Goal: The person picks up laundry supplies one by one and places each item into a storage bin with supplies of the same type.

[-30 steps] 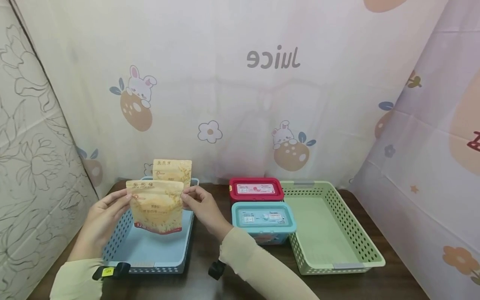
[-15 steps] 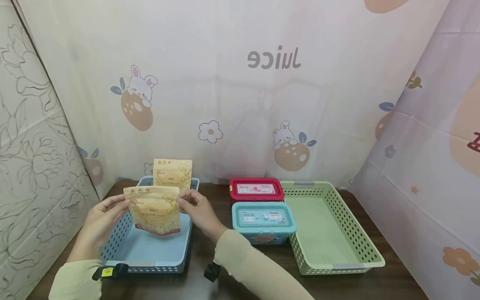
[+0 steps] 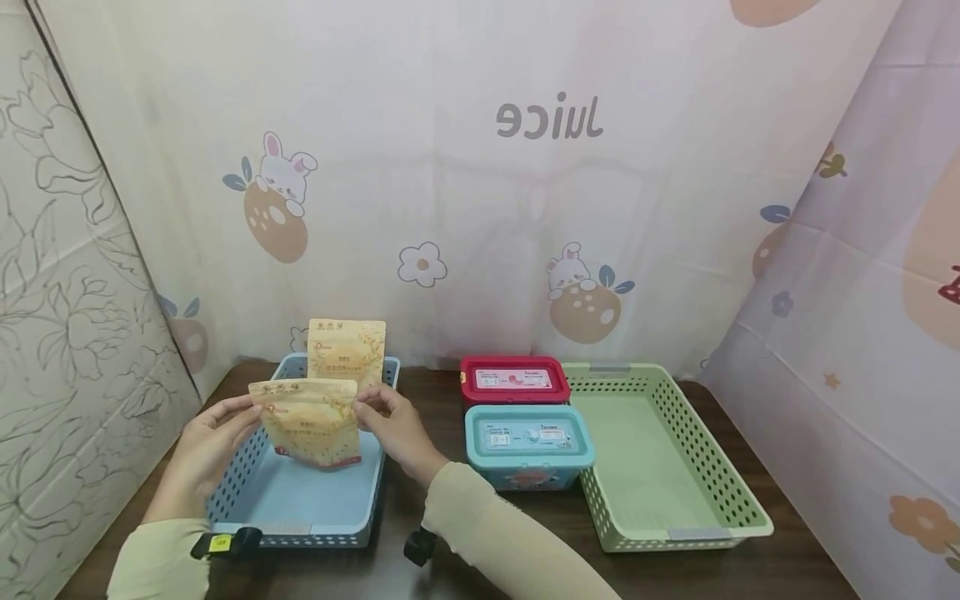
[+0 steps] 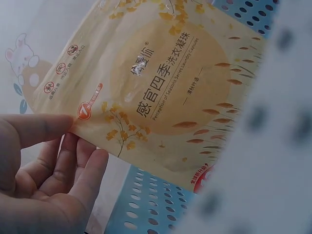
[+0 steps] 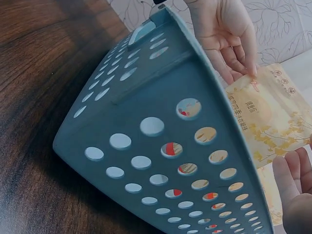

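A yellow pouch of laundry capsules (image 3: 311, 427) is held upright over the blue basket (image 3: 322, 500), its red-banded bottom overlapping the basket floor in the head view. My left hand (image 3: 204, 443) pinches its left edge near the top between thumb and fingers. On the opposite edge, my right hand (image 3: 397, 427) pinches the pouch the same way. Behind it a second matching pouch (image 3: 347, 348) stands at the basket's far end, its lower part hidden. The left wrist view shows the front of the held pouch (image 4: 161, 92) close up, with printed leaves and "Laundry Capsules".
To the right stand a red-lidded box (image 3: 513, 379) and, in front of it, a light blue-lidded box (image 3: 528, 437). Beside them a green basket (image 3: 645, 467) sits on the dark wood table (image 3: 780, 533). Printed curtains (image 3: 480, 200) close off the back and sides.
Both hands have come down slightly with the pouch, and it has shifted a little left. Its top edge now sits lower, showing more of the pouch behind. The boxes and baskets stay put.
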